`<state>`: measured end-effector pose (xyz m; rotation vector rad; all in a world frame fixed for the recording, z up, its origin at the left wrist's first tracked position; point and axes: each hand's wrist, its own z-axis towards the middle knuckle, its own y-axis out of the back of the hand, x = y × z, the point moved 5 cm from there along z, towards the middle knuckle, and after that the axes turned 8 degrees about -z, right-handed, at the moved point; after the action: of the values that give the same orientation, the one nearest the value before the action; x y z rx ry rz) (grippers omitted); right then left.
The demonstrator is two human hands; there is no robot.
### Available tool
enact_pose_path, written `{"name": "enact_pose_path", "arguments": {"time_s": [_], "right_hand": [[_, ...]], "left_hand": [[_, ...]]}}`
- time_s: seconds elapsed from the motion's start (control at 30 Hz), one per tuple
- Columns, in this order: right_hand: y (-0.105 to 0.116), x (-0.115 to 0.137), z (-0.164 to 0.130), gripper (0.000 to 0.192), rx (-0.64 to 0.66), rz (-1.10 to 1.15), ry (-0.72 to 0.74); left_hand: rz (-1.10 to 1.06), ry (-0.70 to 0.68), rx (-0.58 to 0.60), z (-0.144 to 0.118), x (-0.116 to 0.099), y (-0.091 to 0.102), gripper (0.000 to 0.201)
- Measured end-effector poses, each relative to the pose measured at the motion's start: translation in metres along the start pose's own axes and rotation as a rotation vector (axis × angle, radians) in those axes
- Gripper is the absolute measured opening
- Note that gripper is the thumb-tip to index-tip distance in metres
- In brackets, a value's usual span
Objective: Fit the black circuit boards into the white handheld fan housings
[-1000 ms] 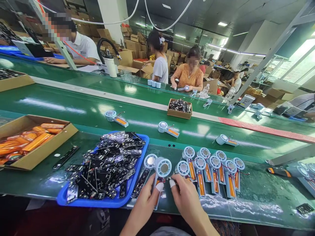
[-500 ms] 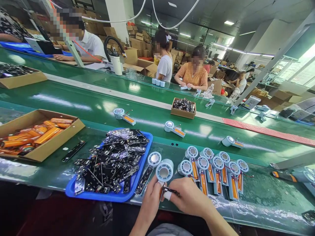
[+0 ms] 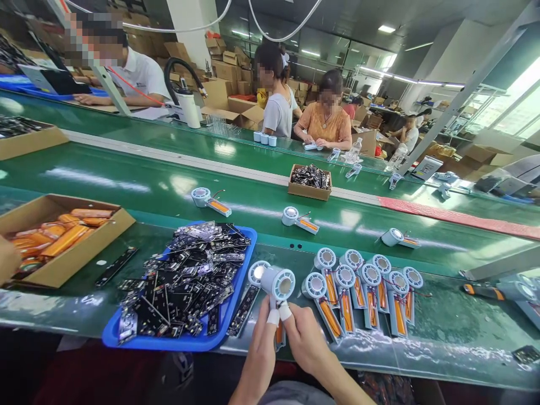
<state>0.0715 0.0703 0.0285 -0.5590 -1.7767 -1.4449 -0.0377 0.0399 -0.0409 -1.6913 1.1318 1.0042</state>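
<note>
Fingers (image 3: 273, 316) of left hand (image 3: 259, 351) & right hand (image 3: 306, 343) pinch fan unit (image 3: 279, 287) together, above counter (image 3: 442, 337), beside blue tray (image 3: 109, 336) w/ circuit boards (image 3: 185, 275).

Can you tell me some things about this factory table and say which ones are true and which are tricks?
1. Both hands, left hand and right hand, hold one fan unit. True.
2. The tray of circuit boards is red. False: it is blue.
3. The cardboard box on the left holds orange batteries. True.
4. The conveyor belt is yellow. False: it is green.
5. A row of fan units lies right of the hands. True.
</note>
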Motion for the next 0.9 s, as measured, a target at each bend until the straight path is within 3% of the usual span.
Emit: {"name": "enact_pose_path", "arguments": {"time_s": [0.17,0.37,0.47,0.63,0.7,0.77,0.9], "right_hand": [[-0.004,-0.005,-0.004,0.044,-0.072,-0.217,-0.081],[0.003,-0.002,-0.016,0.019,-0.181,0.190,-0.091],[0.003,-0.004,-0.020,0.015,-0.288,0.238,-0.055],[0.008,-0.002,-0.026,0.015,-0.371,0.076,0.070],[0.011,0.002,-0.029,0.032,-0.274,0.006,0.137],[0.012,0.004,-0.032,0.058,-0.094,-0.067,0.157],[0.016,0.003,-0.041,0.088,0.197,-0.348,0.090]], "left_hand": [[0.032,0.014,0.001,0.002,-0.006,-0.004,0.061],[-0.007,-0.021,0.017,-0.002,-0.031,-0.016,0.054],[-0.030,0.033,-0.009,-0.004,-0.027,-0.018,0.057],[-0.073,0.087,-0.043,-0.002,-0.011,-0.015,0.063],[-0.059,0.103,-0.098,-0.002,-0.009,-0.010,0.063],[-0.063,0.100,-0.130,-0.002,-0.010,-0.007,0.062],[-0.067,0.053,-0.151,-0.004,-0.011,-0.006,0.065]]}}
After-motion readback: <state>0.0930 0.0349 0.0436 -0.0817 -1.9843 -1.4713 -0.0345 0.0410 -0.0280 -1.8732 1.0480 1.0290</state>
